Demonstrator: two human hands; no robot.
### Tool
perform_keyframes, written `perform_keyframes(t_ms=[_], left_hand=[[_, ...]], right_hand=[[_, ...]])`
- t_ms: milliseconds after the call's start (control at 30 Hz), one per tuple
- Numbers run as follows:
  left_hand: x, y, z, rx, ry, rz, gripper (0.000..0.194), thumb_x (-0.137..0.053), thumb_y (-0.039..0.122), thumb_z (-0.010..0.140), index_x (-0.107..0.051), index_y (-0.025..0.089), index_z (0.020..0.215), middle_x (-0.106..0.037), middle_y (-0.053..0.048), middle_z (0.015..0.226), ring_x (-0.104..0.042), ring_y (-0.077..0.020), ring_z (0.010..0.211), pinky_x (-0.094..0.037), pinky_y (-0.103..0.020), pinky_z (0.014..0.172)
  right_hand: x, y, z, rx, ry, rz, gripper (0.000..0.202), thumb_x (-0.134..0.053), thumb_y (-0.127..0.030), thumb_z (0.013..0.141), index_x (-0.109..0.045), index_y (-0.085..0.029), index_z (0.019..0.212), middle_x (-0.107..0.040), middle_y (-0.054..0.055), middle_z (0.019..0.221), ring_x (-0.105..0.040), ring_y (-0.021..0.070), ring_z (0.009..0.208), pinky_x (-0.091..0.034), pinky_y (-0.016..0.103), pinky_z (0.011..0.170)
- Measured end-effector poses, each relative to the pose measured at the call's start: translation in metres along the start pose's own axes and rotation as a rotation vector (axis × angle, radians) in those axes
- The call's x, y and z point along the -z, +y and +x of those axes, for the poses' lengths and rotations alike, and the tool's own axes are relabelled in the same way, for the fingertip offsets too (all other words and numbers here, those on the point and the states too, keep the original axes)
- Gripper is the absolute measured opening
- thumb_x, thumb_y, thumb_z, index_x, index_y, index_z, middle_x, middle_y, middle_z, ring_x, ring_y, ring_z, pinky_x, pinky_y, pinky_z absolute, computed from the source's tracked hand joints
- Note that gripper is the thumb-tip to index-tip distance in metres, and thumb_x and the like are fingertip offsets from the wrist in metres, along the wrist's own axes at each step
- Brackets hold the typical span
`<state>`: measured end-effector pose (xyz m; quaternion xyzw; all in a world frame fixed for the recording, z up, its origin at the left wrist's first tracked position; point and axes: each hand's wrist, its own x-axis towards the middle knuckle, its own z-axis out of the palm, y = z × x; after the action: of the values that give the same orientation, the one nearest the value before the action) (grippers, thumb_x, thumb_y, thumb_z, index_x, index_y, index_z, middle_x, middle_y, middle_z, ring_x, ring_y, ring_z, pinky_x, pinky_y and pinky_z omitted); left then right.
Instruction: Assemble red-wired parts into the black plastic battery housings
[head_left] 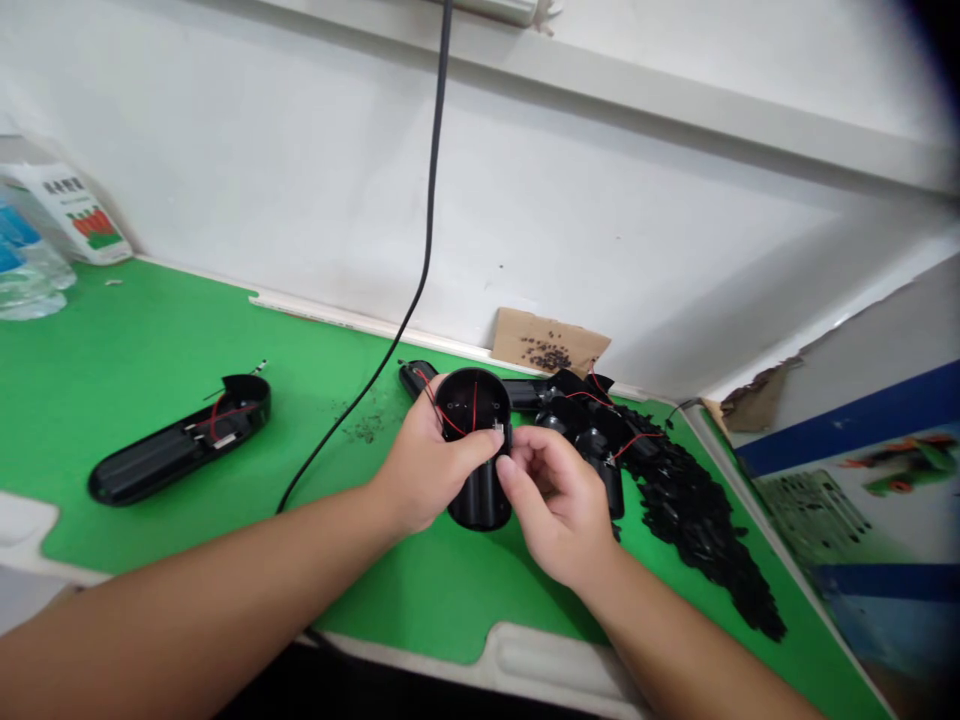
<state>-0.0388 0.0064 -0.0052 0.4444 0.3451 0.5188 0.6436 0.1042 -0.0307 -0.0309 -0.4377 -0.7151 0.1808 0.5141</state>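
Observation:
My left hand (420, 465) is closed around a black plastic housing (478, 505), which has a round open end and red wires (475, 400) inside. The left thumb presses on a small pale part (498, 430) at the housing's right rim. At that same side, my right hand (559, 500) is closed in a pinch, its fingertips against or very near the wall; whatever they hold is hidden. Another black housing (165, 455) with red wires and a small silvery part lies to the left. More such housings (577, 410) are grouped beyond my right hand.
A long heap of small black parts (697, 510) covers the right of the green table (315, 590). Tiny dark pieces lie on a cardboard piece (517, 335) by the wall. A black cable (431, 200) hangs down across the table. Clear bottles (30, 265) and a carton (79, 215) stand left.

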Motion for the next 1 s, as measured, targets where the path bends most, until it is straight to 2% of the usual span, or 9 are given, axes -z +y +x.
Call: perform_keyframes(t_ms=[133, 233, 433, 633, 833, 1000], left_hand=[[0.0, 0.004, -0.001, 0.008, -0.011, 0.02, 0.041, -0.073, 0.018, 0.068, -0.051, 0.014, 0.102, -0.057, 0.001, 0.084, -0.053, -0.0098, 0.074, -0.046, -0.026, 0.073], [-0.001, 0.005, -0.002, 0.04, -0.032, 0.023, 0.039, -0.072, 0.016, 0.068, -0.051, 0.014, 0.1, -0.057, 0.001, 0.082, -0.054, -0.0096, 0.072, -0.048, -0.024, 0.068], [-0.003, 0.01, -0.003, 0.174, -0.041, -0.076, 0.04, -0.073, 0.016, 0.065, -0.05, 0.016, 0.098, -0.058, 0.002, 0.078, -0.059, -0.0136, 0.063, -0.056, -0.033, 0.06], [-0.002, 0.01, -0.004, 0.188, -0.072, -0.038, 0.04, -0.072, 0.017, 0.066, -0.048, 0.017, 0.098, -0.057, 0.003, 0.074, -0.06, -0.0151, 0.061, -0.055, -0.035, 0.06], [0.002, -0.001, -0.002, -0.011, -0.021, 0.22, 0.033, -0.069, 0.012, 0.065, -0.055, 0.017, 0.095, -0.058, 0.001, 0.083, -0.055, -0.0132, 0.078, -0.047, -0.028, 0.076], [0.001, -0.001, -0.002, 0.023, -0.032, 0.184, 0.035, -0.069, 0.016, 0.068, -0.054, 0.017, 0.099, -0.059, 0.001, 0.084, -0.054, -0.0135, 0.077, -0.046, -0.028, 0.075]], right_hand=[[0.001, -0.004, 0.005, -0.055, 0.052, 0.147, 0.014, -0.052, -0.017, 0.092, -0.06, -0.02, 0.103, -0.057, -0.002, 0.071, -0.055, 0.0079, 0.053, -0.047, 0.019, 0.046], [0.004, -0.005, 0.01, -0.052, 0.102, 0.203, 0.012, -0.058, -0.015, 0.087, -0.065, -0.02, 0.096, -0.063, 0.001, 0.079, -0.06, 0.0082, 0.054, -0.052, 0.019, 0.048], [0.014, -0.001, 0.015, -0.077, -0.036, 0.306, 0.021, -0.063, -0.014, 0.081, -0.068, -0.021, 0.1, -0.07, 0.001, 0.076, -0.067, 0.0131, 0.059, -0.059, 0.024, 0.054], [0.018, 0.001, 0.017, -0.077, -0.094, 0.26, 0.016, -0.064, -0.015, 0.079, -0.068, -0.019, 0.095, -0.071, 0.002, 0.072, -0.068, 0.0153, 0.054, -0.059, 0.027, 0.051], [0.01, -0.002, 0.011, 0.011, 0.067, -0.048, 0.011, -0.061, -0.013, 0.073, -0.062, -0.019, 0.081, -0.063, -0.002, 0.058, -0.055, 0.0094, 0.041, -0.045, 0.019, 0.038], [0.008, -0.003, 0.009, -0.017, 0.09, -0.057, 0.009, -0.058, -0.015, 0.076, -0.061, -0.019, 0.084, -0.061, -0.003, 0.058, -0.054, 0.009, 0.041, -0.044, 0.019, 0.039]])
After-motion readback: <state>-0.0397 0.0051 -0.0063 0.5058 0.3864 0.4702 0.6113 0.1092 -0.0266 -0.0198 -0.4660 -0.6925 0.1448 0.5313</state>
